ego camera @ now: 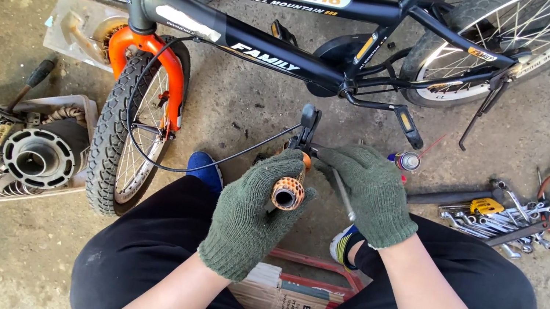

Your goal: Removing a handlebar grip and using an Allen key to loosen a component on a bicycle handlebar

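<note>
Green knit gloves cover both hands, which meet over the person's lap, just in front of a small black and orange bicycle (266, 26). Left hand (246, 213) has its fingers curled tight around an orange handlebar grip (288, 192), whose open end faces the camera. Right hand (373, 193) sits just beside it, fingers closed on a thin metal tool (343, 194) and on the base of a black brake lever (307, 126), which points toward the bicycle. From the lever, a black cable (163, 158) loops across to the bicycle's front wheel (128, 145). Right of the hands, below the bicycle's rear wheel (495, 42), wrenches (502, 222) lie scattered on the concrete floor (239, 104).
</note>
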